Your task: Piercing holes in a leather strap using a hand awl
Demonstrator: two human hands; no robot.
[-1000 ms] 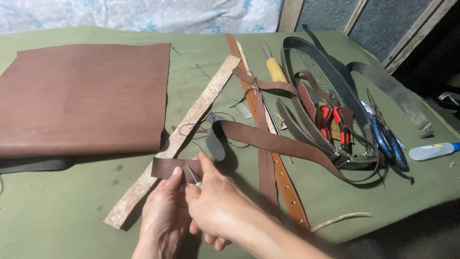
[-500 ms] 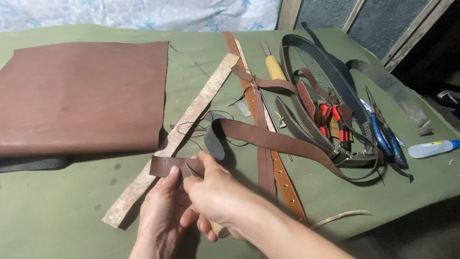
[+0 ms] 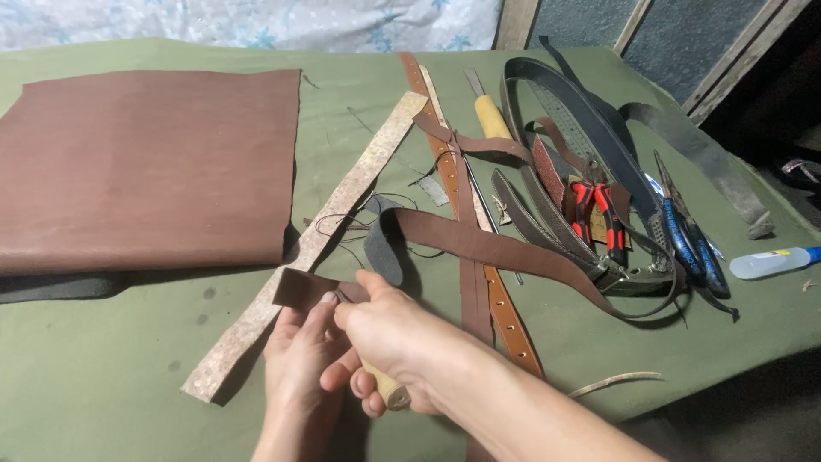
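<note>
We had the loose end of the brown leather strap [image 3: 301, 289] pinched in our left hand [image 3: 299, 364], thumb on top and fingers curled under, just in front of the pale speckled strip [image 3: 318, 233] that lay slantwise on the green table cover [image 3: 103, 359]. Our right hand [image 3: 395, 338] was closed around a wooden-handled tool [image 3: 386, 389], only its butt showing below the palm, the working tip hidden where the two hands met at the strap. From there the strap ran up, folded over on itself with its grey underside showing, and stretched away rightward toward the heap of belts and the red-handled pliers [image 3: 599, 210]. It looked to us light and limp, supple enough to flop and twist, with a suede-like face unlikely to slip, so we judged the best hold to be close to the end being worked, flat between thumb and fingers. The large brown leather sheet [image 3: 145, 167] lay well apart at the left.
</note>
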